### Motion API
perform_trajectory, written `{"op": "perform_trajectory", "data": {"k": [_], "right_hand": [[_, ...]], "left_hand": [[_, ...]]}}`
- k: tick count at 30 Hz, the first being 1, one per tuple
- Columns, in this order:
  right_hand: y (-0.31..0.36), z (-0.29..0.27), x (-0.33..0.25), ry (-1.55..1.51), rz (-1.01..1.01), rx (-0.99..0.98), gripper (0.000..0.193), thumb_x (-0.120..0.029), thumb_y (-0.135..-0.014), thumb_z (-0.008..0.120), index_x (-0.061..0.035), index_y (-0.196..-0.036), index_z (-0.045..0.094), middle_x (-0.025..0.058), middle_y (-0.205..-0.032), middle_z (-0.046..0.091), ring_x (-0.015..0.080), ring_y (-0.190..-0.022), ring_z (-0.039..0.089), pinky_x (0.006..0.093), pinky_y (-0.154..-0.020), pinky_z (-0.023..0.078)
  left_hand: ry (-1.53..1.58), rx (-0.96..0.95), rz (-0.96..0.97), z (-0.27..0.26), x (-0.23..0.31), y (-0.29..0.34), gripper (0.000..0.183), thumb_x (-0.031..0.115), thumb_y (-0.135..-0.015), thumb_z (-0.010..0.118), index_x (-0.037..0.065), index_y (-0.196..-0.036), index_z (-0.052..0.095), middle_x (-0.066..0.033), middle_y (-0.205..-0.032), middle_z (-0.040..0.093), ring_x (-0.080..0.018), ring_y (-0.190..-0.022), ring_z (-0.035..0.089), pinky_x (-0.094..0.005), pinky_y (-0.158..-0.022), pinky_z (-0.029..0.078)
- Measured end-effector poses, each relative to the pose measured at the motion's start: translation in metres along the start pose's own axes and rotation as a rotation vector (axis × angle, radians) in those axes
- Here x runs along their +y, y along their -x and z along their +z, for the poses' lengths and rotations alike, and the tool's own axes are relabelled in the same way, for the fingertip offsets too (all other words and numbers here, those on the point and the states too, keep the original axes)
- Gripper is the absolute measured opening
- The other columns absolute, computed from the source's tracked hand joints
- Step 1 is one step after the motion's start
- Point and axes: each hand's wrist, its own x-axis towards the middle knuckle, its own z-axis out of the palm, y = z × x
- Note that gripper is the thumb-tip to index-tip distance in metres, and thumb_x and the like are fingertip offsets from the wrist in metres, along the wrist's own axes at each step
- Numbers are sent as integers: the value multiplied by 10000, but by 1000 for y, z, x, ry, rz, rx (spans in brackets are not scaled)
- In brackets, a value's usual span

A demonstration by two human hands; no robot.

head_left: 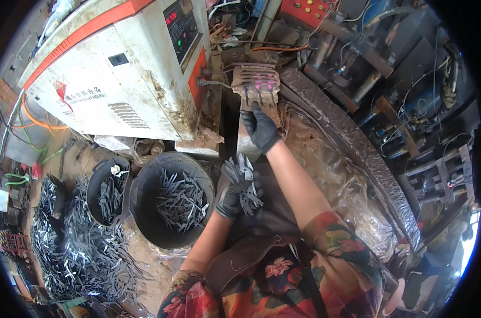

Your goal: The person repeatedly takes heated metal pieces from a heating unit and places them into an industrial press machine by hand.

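Observation:
My left hand (233, 199), in a dark glove, is closed around a bunch of flat grey metal pieces (245, 177) that fan out above and beside its fingers. My right hand (261, 130), gloved too, reaches forward to the near side of a heating coil block (254, 79). Its fingers are apart, with no piece visible between them. Several thin dark strips stick out of the block toward the fingertips, and pink glowing spots show where they enter. Whether a fingertip touches a strip, I cannot tell.
A white and orange machine (145, 79) with a lit display stands at front left, piped to the coil. A black tub (137, 212) of metal pieces, a smaller bucket (95, 199) and a large heap (81, 249) lie left. A metal rail (351, 143) and hydraulic machinery (357, 53) stand right.

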Motion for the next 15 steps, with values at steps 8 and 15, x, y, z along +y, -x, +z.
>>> {"op": "perform_trajectory", "data": {"k": [8, 15], "right_hand": [[-17, 13, -29, -8, -240, 274, 362, -384, -927, 537, -36, -898, 629, 23, -715, 627, 57, -542, 521, 152, -434, 391], [95, -30, -3, -240, -237, 41, 259, -254, -943, 500, -39, -1028, 617, -52, -669, 608, 11, -579, 580, 113, -479, 437]], "left_hand": [[-5, -7, -8, 5, -7, -5, 431, 62, -787, 664, 90, -1171, 470, -102, -969, 610, -251, -813, 640, -402, -672, 583], [-173, -27, -80, -34, -27, -31, 501, 143, -767, 687, 73, -1198, 441, -97, -961, 592, -218, -819, 617, -377, -700, 574]]}}
